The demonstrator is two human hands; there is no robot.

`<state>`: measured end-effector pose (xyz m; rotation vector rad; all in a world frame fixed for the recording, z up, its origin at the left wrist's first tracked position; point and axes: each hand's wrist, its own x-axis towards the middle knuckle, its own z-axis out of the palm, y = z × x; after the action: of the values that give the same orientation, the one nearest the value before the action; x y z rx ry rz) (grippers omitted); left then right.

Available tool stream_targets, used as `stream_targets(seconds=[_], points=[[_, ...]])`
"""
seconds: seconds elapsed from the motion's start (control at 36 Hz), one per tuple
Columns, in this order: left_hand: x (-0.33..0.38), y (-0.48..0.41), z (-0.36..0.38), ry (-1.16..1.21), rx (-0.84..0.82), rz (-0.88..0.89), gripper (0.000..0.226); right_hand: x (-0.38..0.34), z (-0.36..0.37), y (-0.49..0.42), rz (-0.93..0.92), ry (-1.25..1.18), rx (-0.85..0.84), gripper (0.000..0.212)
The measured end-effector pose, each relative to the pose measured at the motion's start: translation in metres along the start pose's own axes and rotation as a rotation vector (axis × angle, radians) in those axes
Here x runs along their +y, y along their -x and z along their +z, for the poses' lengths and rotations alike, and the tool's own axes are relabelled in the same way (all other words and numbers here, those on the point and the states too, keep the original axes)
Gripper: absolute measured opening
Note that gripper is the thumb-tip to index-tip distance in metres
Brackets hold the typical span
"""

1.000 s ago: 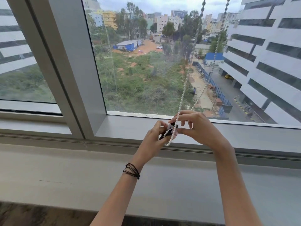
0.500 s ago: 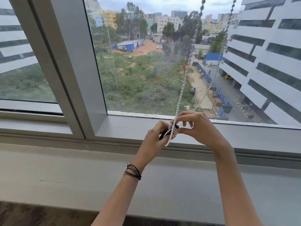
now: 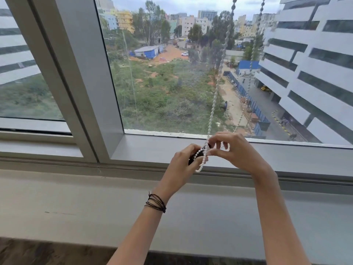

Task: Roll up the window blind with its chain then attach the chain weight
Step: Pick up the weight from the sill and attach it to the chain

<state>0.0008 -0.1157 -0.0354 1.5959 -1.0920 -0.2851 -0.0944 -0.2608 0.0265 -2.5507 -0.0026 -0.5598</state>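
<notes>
A white beaded chain (image 3: 215, 98) hangs in two strands from above the frame down in front of the window glass. Its bottom loop dangles just below my hands. A small black chain weight (image 3: 194, 156) is mostly hidden in my left hand (image 3: 183, 165), which is closed around it. My right hand (image 3: 235, 150) pinches the chain between thumb and forefinger right against the weight. The two hands touch over the window's lower frame. The blind itself is out of view.
A grey window frame (image 3: 76, 73) with a thick mullion stands at the left. A wide pale sill ledge (image 3: 76, 203) runs across below the hands. Dark wristbands (image 3: 155, 202) circle my left wrist. Buildings and green ground lie beyond the glass.
The hands stay together at the same spot. The chain strands have swung slightly and the fingers have shifted a little on the beads.
</notes>
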Motion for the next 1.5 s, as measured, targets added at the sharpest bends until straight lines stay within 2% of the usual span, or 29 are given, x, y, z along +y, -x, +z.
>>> stream_targets(seconds=[0.11, 0.22, 0.39, 0.5, 0.75, 0.89, 1.03, 1.28, 1.39, 1.44, 1.5], points=[[0.001, -0.001, -0.004, 0.037, -0.019, 0.003, 0.010, 0.000, 0.003, 0.001, -0.015, -0.007, 0.013, 0.007], [-0.003, -0.003, -0.007, 0.104, -0.060, -0.025, 0.013, 0.001, 0.006, 0.002, -0.030, -0.001, -0.001, 0.014], [-0.006, -0.003, -0.010, 0.217, -0.108, -0.049, 0.015, 0.000, 0.009, 0.001, -0.047, -0.017, -0.027, 0.009], [-0.007, -0.002, -0.009, 0.279, -0.140, -0.079, 0.013, 0.000, 0.010, 0.000, -0.041, -0.008, -0.046, 0.015], [-0.010, -0.001, -0.008, 0.367, -0.244, -0.127, 0.016, 0.004, 0.010, 0.002, -0.001, 0.008, -0.083, 0.013], [-0.011, -0.005, 0.000, 0.381, -0.184, -0.166, 0.013, 0.008, 0.016, 0.007, 0.006, -0.028, 0.012, 0.019], [-0.016, -0.012, 0.003, 0.225, -0.024, -0.190, 0.019, 0.010, 0.027, 0.012, 0.020, -0.074, 0.191, 0.021], [-0.024, -0.013, 0.016, 0.130, 0.085, -0.119, 0.018, 0.020, 0.062, 0.036, 0.114, -0.152, 0.387, 0.025], [-0.029, -0.012, 0.021, 0.106, 0.074, -0.106, 0.016, 0.023, 0.079, 0.048, 0.144, -0.242, 0.360, 0.053], [-0.031, -0.011, 0.023, 0.087, 0.069, -0.109, 0.021, 0.025, 0.085, 0.051, 0.144, -0.265, 0.353, 0.060], [-0.034, -0.011, 0.025, 0.083, 0.064, -0.121, 0.015, 0.027, 0.091, 0.053, 0.153, -0.270, 0.363, 0.067]])
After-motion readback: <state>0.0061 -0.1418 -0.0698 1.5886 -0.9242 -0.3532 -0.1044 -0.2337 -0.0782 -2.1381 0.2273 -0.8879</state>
